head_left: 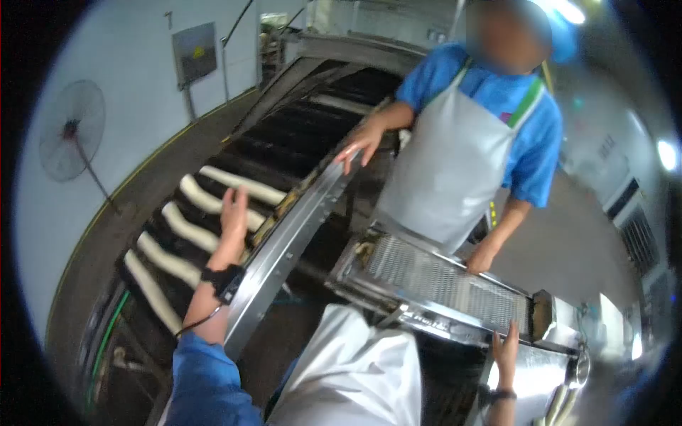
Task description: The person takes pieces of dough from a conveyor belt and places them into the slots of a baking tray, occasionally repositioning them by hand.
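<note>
Several long pale strips, one of them a pale strip (160, 259), lie side by side across a dark slatted conveyor (277, 131). My left hand (234, 213) is over the near edge of the conveyor, beside the ends of the upper strips, fingers extended and nothing seen in it. On the right, my right hand (506, 346) is at the near edge of a perforated metal tray (426, 266), its fingers spread and holding nothing visible. Both my wrists wear dark bands.
A co-worker in a grey apron (447, 163) stands across, one hand on the conveyor's metal rail (284, 248), the other on the tray's far edge. A fan (71, 131) stands by the left wall. Pale strips (561, 405) hang at the lower right.
</note>
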Demonstrator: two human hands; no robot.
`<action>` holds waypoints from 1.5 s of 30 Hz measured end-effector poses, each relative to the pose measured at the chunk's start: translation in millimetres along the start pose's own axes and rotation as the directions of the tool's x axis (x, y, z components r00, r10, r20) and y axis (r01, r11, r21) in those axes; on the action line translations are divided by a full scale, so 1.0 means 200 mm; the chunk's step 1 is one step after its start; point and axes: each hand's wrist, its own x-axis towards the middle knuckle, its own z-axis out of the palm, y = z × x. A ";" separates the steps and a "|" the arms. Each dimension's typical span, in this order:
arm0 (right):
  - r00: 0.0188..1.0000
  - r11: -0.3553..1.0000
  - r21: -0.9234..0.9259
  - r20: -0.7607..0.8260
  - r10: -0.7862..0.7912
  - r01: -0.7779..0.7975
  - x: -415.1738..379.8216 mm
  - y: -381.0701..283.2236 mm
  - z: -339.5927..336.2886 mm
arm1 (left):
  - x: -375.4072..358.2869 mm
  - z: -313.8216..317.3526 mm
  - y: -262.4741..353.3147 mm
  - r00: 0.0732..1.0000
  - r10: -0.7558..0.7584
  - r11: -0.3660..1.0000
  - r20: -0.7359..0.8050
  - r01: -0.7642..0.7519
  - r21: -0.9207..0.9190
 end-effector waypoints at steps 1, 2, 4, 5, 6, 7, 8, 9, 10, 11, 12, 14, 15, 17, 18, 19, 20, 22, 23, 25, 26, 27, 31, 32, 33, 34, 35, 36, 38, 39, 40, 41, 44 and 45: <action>0.999 0.996 -0.083 -0.049 0.015 -0.019 -0.10 0.20 0.05 | 0.12 0.01 -0.12 0.999 0.003 0.999 -0.053 -0.005 -0.051; 0.990 0.980 -0.137 -0.014 0.144 -0.144 -0.21 0.25 0.02 | 0.16 0.01 -0.13 0.985 -0.073 0.997 -0.156 0.077 0.019; 0.932 0.902 -0.253 -0.004 0.362 -0.351 -0.44 0.41 -0.02 | 0.24 -0.03 -0.22 0.939 -0.170 0.986 -0.299 0.161 -0.053; 0.863 0.821 -0.316 0.015 0.505 -0.476 -0.51 0.31 -0.13 | 0.27 -0.05 -0.28 0.921 -0.205 0.972 -0.332 0.151 -0.181; 0.842 0.698 -0.605 0.081 0.534 -0.384 -0.63 0.52 -0.10 | 0.24 -0.08 -0.23 0.876 -0.362 0.924 -0.317 0.294 -0.244; 0.840 0.695 -0.602 0.073 0.538 -0.393 -0.70 0.67 -0.07 | 0.22 -0.11 -0.17 0.808 -0.510 0.852 -0.294 0.428 -0.302; 0.827 0.658 -0.599 -0.014 0.562 -0.457 -0.77 0.78 -0.06 | 0.27 -0.18 -0.30 0.837 -0.464 0.870 -0.289 0.369 -0.327; 0.808 0.620 -0.591 -0.097 0.581 -0.516 -0.79 0.82 -0.05 | 0.33 -0.24 -0.40 0.862 -0.416 0.884 -0.289 0.310 -0.349; 0.807 0.620 -0.591 -0.091 0.584 -0.516 -0.80 0.81 -0.07 | 0.24 -0.21 -0.27 0.803 -0.420 0.899 -0.423 0.303 -0.317; 0.788 0.617 -0.567 -0.096 0.608 -0.545 -0.80 0.81 -0.11 | 0.24 -0.27 -0.31 0.806 -0.412 0.904 -0.424 0.303 -0.302; 0.768 0.613 -0.544 -0.096 0.633 -0.573 -0.78 0.77 -0.14 | 0.22 -0.30 -0.29 0.819 -0.402 0.907 -0.408 0.296 -0.299; 0.742 0.586 -0.549 -0.098 0.663 -0.596 -0.73 0.79 -0.12 | 0.21 -0.40 -0.34 0.831 -0.384 0.915 -0.403 0.283 -0.289; 0.714 0.552 -0.557 -0.110 0.692 -0.620 -0.70 0.79 -0.11 | 0.25 -0.46 -0.43 0.860 -0.320 0.948 -0.397 0.289 -0.138; 0.732 0.573 -0.590 -0.046 0.680 -0.569 -0.61 0.70 -0.16 | 0.20 -0.47 -0.36 0.888 -0.252 0.958 -0.386 0.285 0.029; 0.751 0.592 -0.610 -0.008 0.661 -0.527 -0.56 0.64 -0.18 | 0.05 -0.37 -0.16 0.814 -0.240 0.904 -0.529 0.386 0.185; 0.749 0.594 -0.608 -0.001 0.662 -0.526 -0.51 0.57 -0.20 | -0.03 -0.31 -0.04 0.731 -0.194 0.804 -0.654 0.501 0.322; 0.752 0.633 -0.547 0.009 0.659 -0.548 -0.46 0.48 -0.22 | -0.03 -0.32 -0.05 0.826 -0.009 0.692 -0.564 0.412 0.593; 0.757 0.665 -0.492 0.017 0.653 -0.562 -0.36 0.32 -0.26 | -0.11 -0.24 -0.02 0.857 0.414 0.685 -0.307 -0.071 0.726; 0.756 0.686 -0.442 0.028 0.655 -0.578 -0.30 0.25 -0.26 | -0.20 -0.14 0.15 0.866 0.463 0.715 -0.189 -0.239 0.657; 0.755 0.705 -0.386 0.033 0.655 -0.595 -0.25 0.23 -0.20 | -0.19 0.01 0.10 0.839 0.538 0.700 0.085 -0.501 0.509; 0.787 0.741 -0.362 0.030 0.616 -0.566 -0.23 0.26 -0.14 | -0.20 0.08 0.06 0.821 0.532 0.708 0.206 -0.565 0.424; 0.815 0.773 -0.338 0.028 0.579 -0.537 -0.23 0.27 -0.11 | -0.23 0.16 0.07 0.784 0.526 0.713 0.329 -0.618 0.331; 0.863 0.844 -0.287 0.097 0.496 -0.453 -0.25 0.14 -0.15 | -0.36 0.30 0.13 0.470 0.521 0.306 0.712 -0.882 0.358; 0.866 0.848 -0.297 0.111 0.488 -0.440 -0.27 0.16 -0.14 | -0.34 0.32 0.05 0.435 0.480 0.327 0.762 -0.894 0.305; 0.864 0.843 -0.302 0.103 0.493 -0.445 -0.27 0.15 -0.15 | -0.33 0.32 -0.01 0.396 0.439 0.350 0.806 -0.902 0.252; 0.860 0.840 -0.311 0.111 0.498 -0.446 -0.28 0.14 -0.15 | -0.35 0.30 -0.05 0.508 0.342 0.433 0.790 -0.832 0.347; 0.856 0.836 -0.318 0.118 0.504 -0.448 -0.29 0.14 -0.15 | -0.35 0.32 -0.08 0.503 0.348 0.437 0.791 -0.834 0.338; 0.858 0.832 -0.337 0.114 0.500 -0.440 -0.28 0.14 -0.14 | -0.35 0.33 -0.09 0.466 0.365 0.349 0.806 -0.871 0.345; 0.851 0.822 -0.348 0.112 0.513 -0.450 -0.27 0.14 -0.14 | -0.33 0.37 -0.12 0.510 0.353 0.363 0.785 -0.848 0.387; 0.846 0.817 -0.354 0.117 0.521 -0.455 -0.25 0.13 -0.14 | -0.32 0.38 -0.12 0.507 0.357 0.364 0.785 -0.849 0.383; 0.846 0.817 -0.353 0.112 0.522 -0.457 -0.24 0.13 -0.13 | -0.31 0.39 -0.12 0.523 0.342 0.402 0.781 -0.833 0.381; 0.847 0.818 -0.343 0.105 0.521 -0.461 -0.22 0.13 -0.11 | -0.30 0.40 -0.11 0.538 0.326 0.438 0.777 -0.814 0.380; 0.852 0.825 -0.328 0.099 0.514 -0.460 -0.13 0.13 -0.07 | -0.31 0.43 -0.07 0.561 0.340 0.436 0.755 -0.805 0.402; 0.854 0.829 -0.325 0.106 0.510 -0.455 -0.10 0.14 -0.05 | -0.31 0.44 -0.08 0.562 0.343 0.437 0.752 -0.805 0.402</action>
